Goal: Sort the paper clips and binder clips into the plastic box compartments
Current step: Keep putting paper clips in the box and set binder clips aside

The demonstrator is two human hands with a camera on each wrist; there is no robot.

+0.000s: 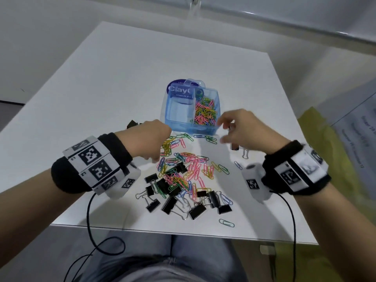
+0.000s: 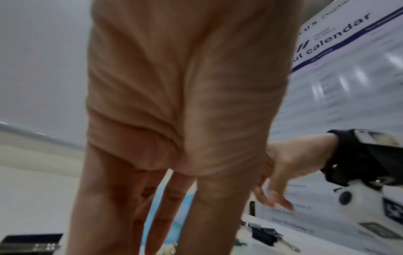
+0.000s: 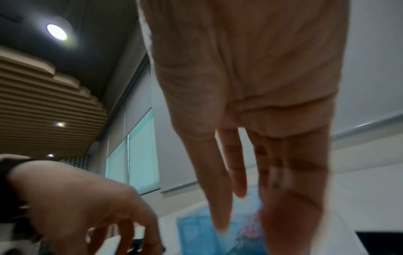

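- I see the blue plastic box [image 1: 190, 110] standing open on the white desk [image 1: 114, 82], far side of the clip pile, its clear lid [image 1: 183, 92] tipped up at the back.
- Right compartment of the box holds a heap of coloured paper clips [image 1: 205, 112]; left compartment shows only pale floor from the head view.
- A loose pile of paper clips [image 1: 185, 165] lies on the desk between my wrists and the box, pink, green, yellow and blue mixed.
- Black binder clips [image 1: 173, 198] are mingled into the near part of that pile, several with wire handles splayed out.
- One lone paper clip [image 1: 226, 223] sits near the desk's front edge, apart from the pile.
- My left hand [image 1: 151, 137] is over the left edge of the pile, just beside the box's near-left corner. Fingers point down, fairly straight in the left wrist view [image 2: 181, 107]; fingertips are hidden, so I cannot tell whether they pinch anything.
- My right hand [image 1: 242, 127] hovers at the box's near-right corner, fingers spread and extended, blurred. Right wrist view [image 3: 250, 86] shows the fingers straight and apart, nothing held.
- A further binder clip [image 1: 235, 147] lies on the desk under the right hand.
- A printed calendar sheet [image 1: 358, 127] lies off the desk's right side.
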